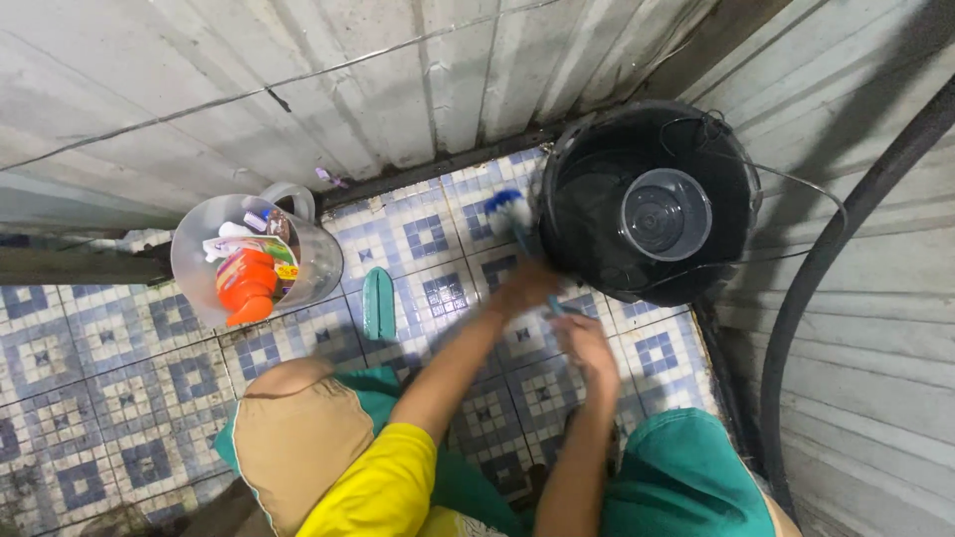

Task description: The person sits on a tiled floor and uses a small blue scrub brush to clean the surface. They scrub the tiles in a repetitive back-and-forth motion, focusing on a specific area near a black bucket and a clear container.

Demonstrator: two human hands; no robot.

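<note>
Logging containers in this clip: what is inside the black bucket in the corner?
The black bucket holds a clear plastic dipper cup, apparently over dark water. The bucket's bottom cannot be seen, being too dark and partly covered by the cup.

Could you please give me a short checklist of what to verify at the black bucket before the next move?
1. Left hand grips the blue-and-white brush: ok, though blurred.
2. Brush head touching the black bucket wall: cannot tell.
3. Right hand free, low beside the bucket: cannot tell, blurred.
4. Bucket upright, grey cup inside: ok.
5. Green object on the tiled floor, apart from both hands: ok.
</note>
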